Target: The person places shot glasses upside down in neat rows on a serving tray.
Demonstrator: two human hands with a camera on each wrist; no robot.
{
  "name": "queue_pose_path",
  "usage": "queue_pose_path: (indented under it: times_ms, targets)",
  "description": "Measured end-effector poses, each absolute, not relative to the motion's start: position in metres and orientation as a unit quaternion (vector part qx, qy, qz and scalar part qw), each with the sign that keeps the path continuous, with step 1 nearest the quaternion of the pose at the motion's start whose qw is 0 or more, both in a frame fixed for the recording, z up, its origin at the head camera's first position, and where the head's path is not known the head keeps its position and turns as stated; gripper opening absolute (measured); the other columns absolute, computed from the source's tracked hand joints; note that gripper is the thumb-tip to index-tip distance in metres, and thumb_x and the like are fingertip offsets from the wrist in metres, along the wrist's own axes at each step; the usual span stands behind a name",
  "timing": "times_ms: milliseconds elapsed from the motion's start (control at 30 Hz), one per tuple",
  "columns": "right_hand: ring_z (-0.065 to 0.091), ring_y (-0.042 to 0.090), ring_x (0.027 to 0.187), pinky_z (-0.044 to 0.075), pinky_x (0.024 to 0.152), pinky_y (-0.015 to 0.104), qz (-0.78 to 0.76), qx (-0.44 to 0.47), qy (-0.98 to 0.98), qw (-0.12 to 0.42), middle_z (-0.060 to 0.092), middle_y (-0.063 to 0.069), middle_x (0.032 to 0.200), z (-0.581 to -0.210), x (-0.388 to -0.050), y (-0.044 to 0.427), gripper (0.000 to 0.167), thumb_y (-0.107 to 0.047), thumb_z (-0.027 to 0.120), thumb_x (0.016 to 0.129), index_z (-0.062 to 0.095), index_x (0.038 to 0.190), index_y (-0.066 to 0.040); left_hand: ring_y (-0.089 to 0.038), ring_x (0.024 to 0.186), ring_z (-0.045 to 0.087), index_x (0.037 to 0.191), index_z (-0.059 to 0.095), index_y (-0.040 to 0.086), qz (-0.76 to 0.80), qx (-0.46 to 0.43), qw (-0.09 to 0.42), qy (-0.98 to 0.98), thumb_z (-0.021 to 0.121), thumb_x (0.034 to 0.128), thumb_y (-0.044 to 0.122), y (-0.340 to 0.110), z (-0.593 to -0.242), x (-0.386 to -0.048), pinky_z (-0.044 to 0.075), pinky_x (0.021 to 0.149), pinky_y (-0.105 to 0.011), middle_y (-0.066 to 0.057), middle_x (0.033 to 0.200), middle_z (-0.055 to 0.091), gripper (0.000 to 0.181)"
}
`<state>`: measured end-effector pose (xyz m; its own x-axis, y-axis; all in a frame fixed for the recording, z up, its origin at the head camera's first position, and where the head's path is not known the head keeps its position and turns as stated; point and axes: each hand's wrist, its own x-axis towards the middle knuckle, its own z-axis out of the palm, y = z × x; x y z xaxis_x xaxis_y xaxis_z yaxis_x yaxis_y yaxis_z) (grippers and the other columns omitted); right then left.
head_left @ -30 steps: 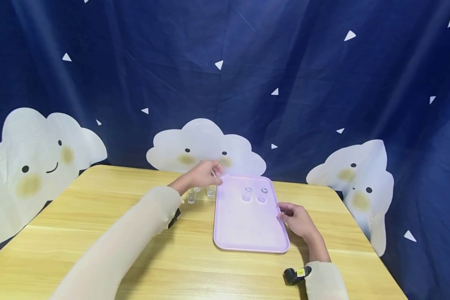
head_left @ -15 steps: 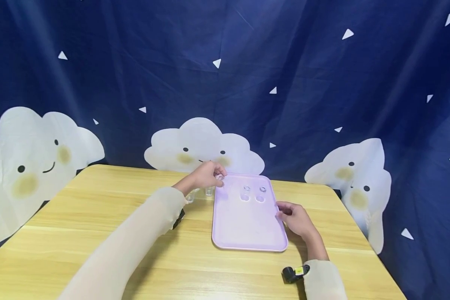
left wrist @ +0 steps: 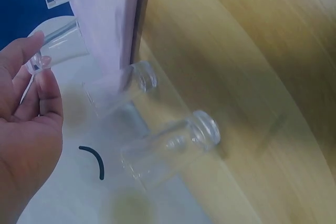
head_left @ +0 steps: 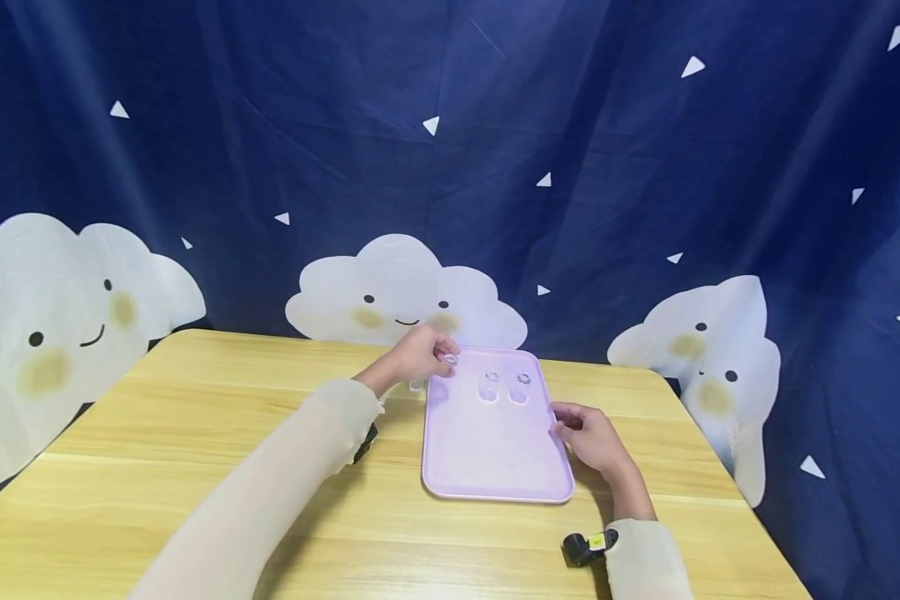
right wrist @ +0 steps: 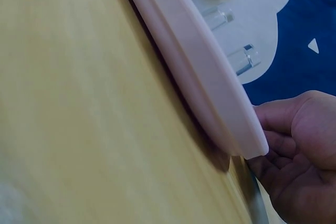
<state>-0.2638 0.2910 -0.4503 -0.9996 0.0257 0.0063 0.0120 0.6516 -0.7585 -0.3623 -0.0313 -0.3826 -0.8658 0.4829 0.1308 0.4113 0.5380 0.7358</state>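
Note:
My left hand (head_left: 420, 352) pinches a small clear cup (left wrist: 65, 43) by its thick base, mouth downward, over the far left corner of the pink tray (head_left: 495, 458). Whether its mouth touches the tray I cannot tell. Two similar cups (head_left: 489, 389) (head_left: 521, 389) stand upside down on the tray's far half. At the tray's right edge, my right hand (head_left: 592, 437) grips the rim between thumb and fingers. Two more clear cups (left wrist: 121, 87) (left wrist: 170, 148) stand mouth up on the table left of the tray; the left hand mostly hides them in the head view.
The wooden table (head_left: 270, 433) carries everything. Behind it hangs a dark blue curtain (head_left: 345, 150) printed with white clouds and triangles. Each wrist wears a small black camera, such as the one at the right sleeve (head_left: 588, 547).
My left hand has moved right with the cup, from the tray's left edge to over its corner. The right hand stays on the rim. The view has shifted slightly.

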Motion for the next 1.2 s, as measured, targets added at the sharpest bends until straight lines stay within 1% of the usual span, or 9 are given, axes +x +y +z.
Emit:
queue_pose_path:
  times_ms: [233,400,600,967,1067,1200]
  targets:
    - [0.06,0.025,0.103,0.052,0.088,0.035,0.424,-0.01,-0.906,0.009,0.069,0.015,0.124,-0.45,-0.263,0.291,0.038,-0.005,0.065,0.098,0.064,0.136,-0.001,-0.017,0.09,0.063,0.115,0.073,-0.004,0.381,0.262,0.037,0.886,0.083,0.0813,0.0,-0.024,-0.383,-0.36,0.055,0.084,-0.027,-0.008,0.099,0.074,0.036]
    - [0.061,0.025,0.103,0.052,0.086,0.034,0.422,-0.006,-0.906,0.012,0.069,0.015,0.124,-0.451,-0.264,0.291,0.038,-0.005,0.065,0.098,0.064,0.136,-0.001,-0.018,0.091,0.063,0.116,0.073,-0.003,0.361,0.269,0.036,0.892,0.083,0.0814,0.001,-0.019,-0.387,-0.361,0.055,0.084,-0.027,-0.007,0.1,0.073,0.036]
    - [0.06,0.026,0.103,0.053,0.086,0.031,0.42,-0.008,-0.907,0.009,0.069,0.015,0.124,-0.452,-0.265,0.292,0.039,-0.006,0.065,0.098,0.063,0.136,-0.002,-0.021,0.094,0.064,0.113,0.074,-0.001,0.331,0.265,0.03,0.905,0.082,0.0814,0.001,-0.013,-0.39,-0.359,0.055,0.088,-0.032,-0.008,0.102,0.074,0.033]
    - [0.06,0.025,0.103,0.053,0.086,0.029,0.421,-0.009,-0.907,0.007,0.069,0.014,0.123,-0.452,-0.265,0.292,0.038,-0.005,0.066,0.098,0.064,0.136,-0.002,-0.021,0.097,0.065,0.111,0.075,0.002,0.298,0.27,0.018,0.915,0.082,0.0811,0.0,-0.006,-0.398,-0.358,0.055,0.092,-0.033,-0.009,0.106,0.074,0.031]
    - [0.06,0.025,0.103,0.053,0.087,0.03,0.422,-0.007,-0.907,0.008,0.069,0.015,0.124,-0.452,-0.265,0.291,0.038,-0.006,0.065,0.098,0.063,0.136,-0.002,-0.022,0.1,0.066,0.112,0.075,0.003,0.29,0.268,0.015,0.918,0.081,0.0822,-0.001,-0.005,-0.399,-0.358,0.055,0.094,-0.033,-0.009,0.108,0.073,0.03]
    - [0.061,0.025,0.104,0.053,0.089,0.035,0.422,-0.003,-0.906,0.011,0.069,0.015,0.125,-0.452,-0.265,0.292,0.038,-0.005,0.065,0.098,0.064,0.136,-0.002,-0.024,0.104,0.066,0.113,0.074,0.003,0.291,0.266,0.014,0.919,0.079,0.0837,-0.002,-0.006,-0.398,-0.357,0.054,0.096,-0.035,-0.01,0.11,0.073,0.03]
